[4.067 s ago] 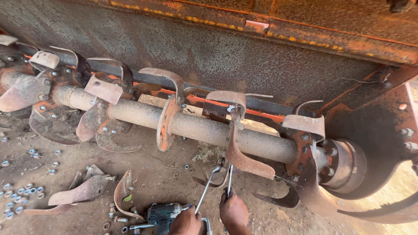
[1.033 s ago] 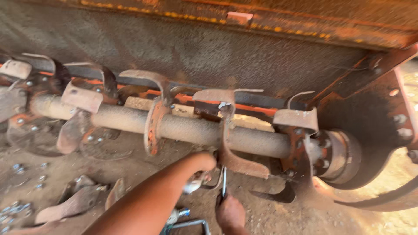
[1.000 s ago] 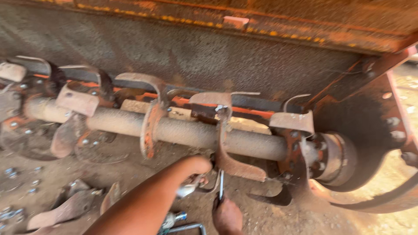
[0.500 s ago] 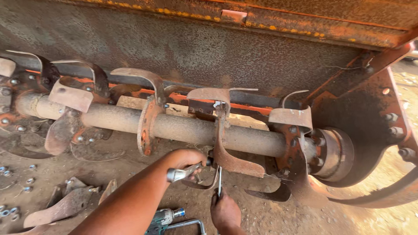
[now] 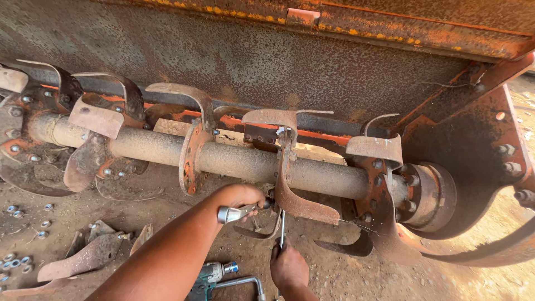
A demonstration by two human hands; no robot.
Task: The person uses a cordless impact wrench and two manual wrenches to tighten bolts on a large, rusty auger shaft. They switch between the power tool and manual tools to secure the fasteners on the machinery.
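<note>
Under rusty rotor [image 5: 234, 161], wrench [image 5: 239, 212] seemingly pointing rightward.

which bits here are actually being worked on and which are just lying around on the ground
In use:
left hand gripping a socket wrench
right hand holding a spanner
curved blade on the rotor shaft

Lying about:
loose blades
scattered nuts
power tool

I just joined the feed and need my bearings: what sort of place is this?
Probably an outdoor farm-machinery repair spot. A rusty tiller rotor shaft with curved blades sits over bare dirt ground, with removed blades and loose nuts scattered about. Both hands hold wrenches at one blade.
</note>
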